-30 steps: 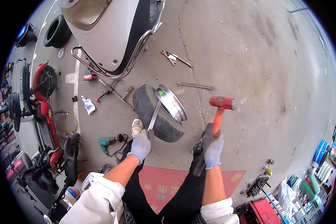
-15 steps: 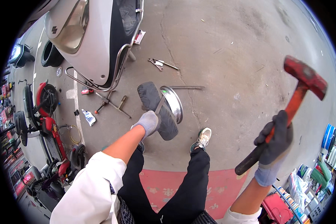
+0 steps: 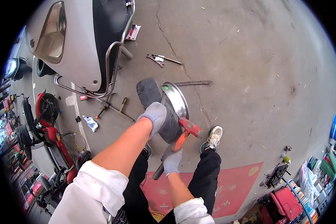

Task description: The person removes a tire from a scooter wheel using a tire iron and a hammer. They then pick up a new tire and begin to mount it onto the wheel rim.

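Note:
A black tyre [image 3: 170, 128] stands on the floor between my feet, with a shiny silver wheel rim [image 3: 177, 100] partly out of its right side. My gloved left hand [image 3: 155, 115] is closed over the tyre, around a flat metal bar [image 3: 163, 98] whose upper end shows between tyre and rim; the rest of the bar is hidden. In my gloved right hand [image 3: 172, 158] is a sledgehammer [image 3: 190, 127] with a red head and an orange and black handle. Its head is at the lower edge of the rim; whether they touch, I cannot tell.
A long metal bar [image 3: 194, 82] lies beyond the rim. Wrenches [image 3: 156, 59] rest farther off on the cracked concrete. A pale scooter [image 3: 78, 48] stands at far left, near a T-shaped tool [image 3: 115, 108] and a white tube [image 3: 90, 123]. Under me is a red mat [image 3: 231, 186].
My right hand has swung the sledgehammer down and left, from raised at the right to the rim. My left hand stays at the tyre. The view has shifted slightly.

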Demonstrator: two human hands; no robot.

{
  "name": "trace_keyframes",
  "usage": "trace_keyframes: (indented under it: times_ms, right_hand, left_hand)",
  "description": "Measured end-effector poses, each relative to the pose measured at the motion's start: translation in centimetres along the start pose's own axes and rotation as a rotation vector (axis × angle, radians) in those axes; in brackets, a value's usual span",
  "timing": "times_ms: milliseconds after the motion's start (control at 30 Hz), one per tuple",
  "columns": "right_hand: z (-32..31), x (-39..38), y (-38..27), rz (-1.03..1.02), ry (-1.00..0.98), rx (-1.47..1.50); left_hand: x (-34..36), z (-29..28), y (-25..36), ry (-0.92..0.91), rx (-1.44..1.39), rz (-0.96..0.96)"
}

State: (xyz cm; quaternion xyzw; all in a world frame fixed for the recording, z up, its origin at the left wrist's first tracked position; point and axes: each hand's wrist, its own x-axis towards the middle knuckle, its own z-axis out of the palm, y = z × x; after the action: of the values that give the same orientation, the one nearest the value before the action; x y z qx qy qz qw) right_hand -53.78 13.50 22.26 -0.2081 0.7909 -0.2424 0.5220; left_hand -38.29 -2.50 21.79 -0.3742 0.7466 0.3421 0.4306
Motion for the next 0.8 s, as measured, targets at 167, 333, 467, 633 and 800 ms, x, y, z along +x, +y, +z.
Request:
trace_keyframes:
  times_ms: [167,333,467,633,800]
  right_hand:
    - [5.7,0.6,2.4,0.161,-0.005,0.040]
    - [3.4,-0.2,1.4,0.350,0.069,0.034]
    - [6.5,0.2,3.9,0.100,0.071,0.178]
    - [9.0,-0.9,1.0,0.163,0.110,0.039]
    - [3.9,3.1,3.6,0.255,0.020,0.117]
  left_hand:
    - [2.4,15.9,-9.4,0.183,-1.515,-0.467]
    - [-5.7,10.1,-6.8,-0.006,0.388,0.055]
    - [-3.5,8.9,-4.3,-0.091,0.437,-0.019]
    - [-2.7,-0.5,-2.1,-0.245,0.388,0.173]
    - [-3.8,-1.8,-3.8,-0.331,-0.796,-0.056]
